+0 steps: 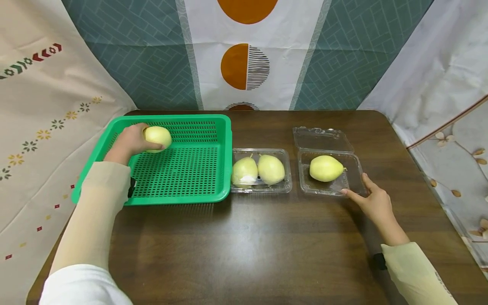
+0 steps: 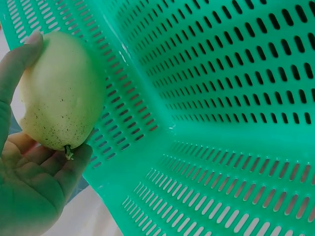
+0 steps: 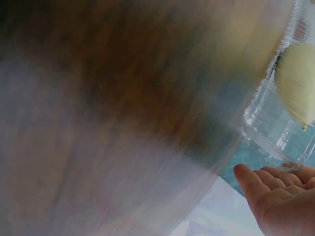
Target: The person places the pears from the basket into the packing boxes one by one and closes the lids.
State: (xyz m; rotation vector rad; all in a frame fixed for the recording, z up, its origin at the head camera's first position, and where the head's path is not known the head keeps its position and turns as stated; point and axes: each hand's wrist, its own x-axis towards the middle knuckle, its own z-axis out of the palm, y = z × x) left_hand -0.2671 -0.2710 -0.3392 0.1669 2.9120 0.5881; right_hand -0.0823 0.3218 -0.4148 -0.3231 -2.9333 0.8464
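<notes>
My left hand grips a pale yellow-green pear over the left part of a green plastic basket. In the left wrist view the thumb lies on one side of the pear and the fingers on the other, its stem toward the palm. With thumb and fingers spread, my right hand touches the near right corner of an open clear plastic container. One pear lies on its side in that container. In the right wrist view, the right hand is partly cut off.
Between basket and open container stands another clear container with two pears in it. The open container's lid is folded back, away from me. All stand on a dark brown wooden table; patterned cloths hang behind and beside it.
</notes>
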